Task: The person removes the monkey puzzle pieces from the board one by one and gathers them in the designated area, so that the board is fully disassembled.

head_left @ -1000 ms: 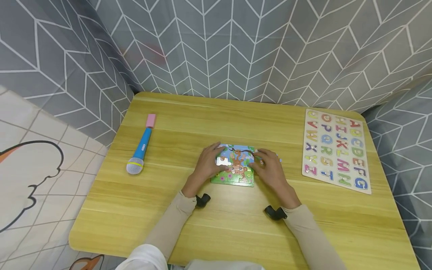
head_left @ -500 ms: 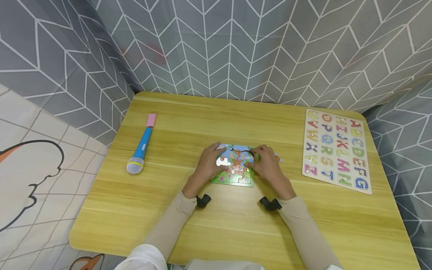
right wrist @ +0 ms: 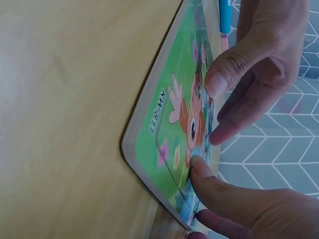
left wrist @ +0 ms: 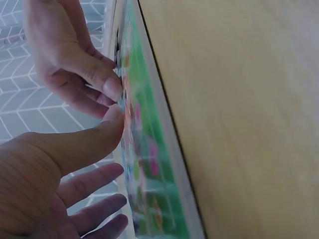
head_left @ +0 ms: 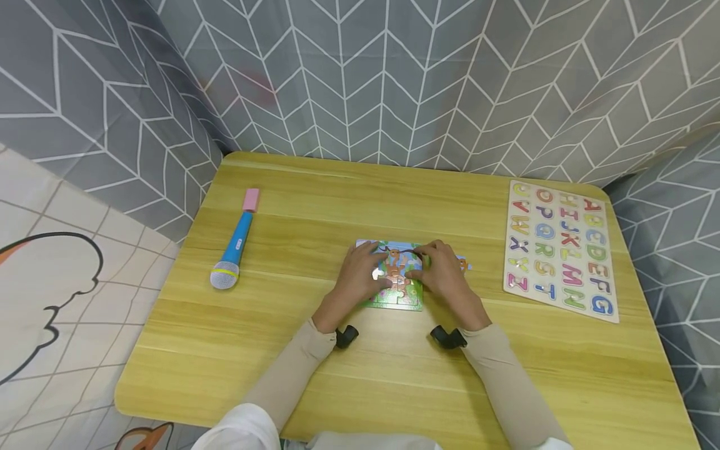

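Observation:
A jigsaw puzzle board (head_left: 402, 301) with a brown cartoon animal and a green border lies flat on the table. My left hand (head_left: 359, 274) covers its left side; the left thumb (left wrist: 112, 122) touches the picture and the other fingers extend fairly straight along the board. Over the right side is my right hand (head_left: 444, 272), its thumb (right wrist: 202, 167) on the puzzle face and its bent fingers near the far right corner. Whether a piece lies between them is hidden. Beyond the right hand, loose puzzle pieces (head_left: 464, 264) are partly covered.
An alphabet board (head_left: 562, 250) lies on the wooden table (head_left: 315, 206) at the right. A blue toy microphone (head_left: 232, 252) and a pink block (head_left: 251, 199) lie at the left. Grey patterned curtains (head_left: 365, 81) stand behind the table.
My right hand has moved left from near the loose pieces onto the board's right side. My left hand has shifted right, further over the picture.

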Motion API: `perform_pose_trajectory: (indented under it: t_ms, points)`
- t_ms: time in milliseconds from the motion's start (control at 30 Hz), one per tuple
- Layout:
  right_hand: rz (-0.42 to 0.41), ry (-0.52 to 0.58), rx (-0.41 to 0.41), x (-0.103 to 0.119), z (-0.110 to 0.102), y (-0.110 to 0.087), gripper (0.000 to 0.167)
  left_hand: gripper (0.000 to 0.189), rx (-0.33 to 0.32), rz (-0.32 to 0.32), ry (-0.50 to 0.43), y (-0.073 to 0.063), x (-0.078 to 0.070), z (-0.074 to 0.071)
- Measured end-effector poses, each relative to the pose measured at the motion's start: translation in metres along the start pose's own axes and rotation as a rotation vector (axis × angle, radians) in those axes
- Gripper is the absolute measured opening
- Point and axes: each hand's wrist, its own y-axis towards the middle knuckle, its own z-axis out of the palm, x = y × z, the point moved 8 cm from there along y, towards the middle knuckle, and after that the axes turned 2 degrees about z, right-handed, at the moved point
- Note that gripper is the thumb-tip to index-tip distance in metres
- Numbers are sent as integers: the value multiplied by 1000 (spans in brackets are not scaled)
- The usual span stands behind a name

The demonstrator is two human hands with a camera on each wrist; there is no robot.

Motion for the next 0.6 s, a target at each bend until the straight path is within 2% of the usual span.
perform_pose_trajectory:
  t_ms: [200, 400, 600]
  points:
    - [11, 21, 11, 2, 1, 0, 59, 66, 12, 10, 59, 2, -4, 6]
    - [7, 13, 6, 3, 1, 0, 59, 65, 1, 13, 49, 3, -4, 7]
    - [13, -4, 11, 3, 2, 0, 69, 65, 9, 13, 25, 3, -4, 7]
